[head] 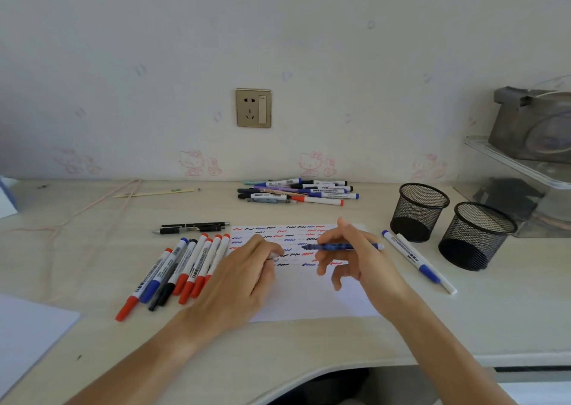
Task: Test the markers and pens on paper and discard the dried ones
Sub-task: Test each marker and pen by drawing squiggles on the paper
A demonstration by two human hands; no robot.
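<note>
A white paper sheet (312, 299) lies on the desk, its upper half covered with red, blue and black squiggles. My right hand (355, 259) holds a blue pen (336, 246) horizontally above the squiggles, tip pointing left. My left hand (247, 271) rests on the paper's left edge and pinches a small whitish thing, maybe the pen's cap, at its fingertips. A row of red, blue and black markers (179, 271) lies left of the paper. A pile of pens and markers (296, 192) lies at the back by the wall.
Two black mesh pen cups (418, 211) (475, 234) stand at the right. Two blue-and-white markers (417, 259) lie between them and the paper. Two black pens (193, 228) lie above the marker row. Another sheet (27, 330) sits at the left edge; clear shelving is far right.
</note>
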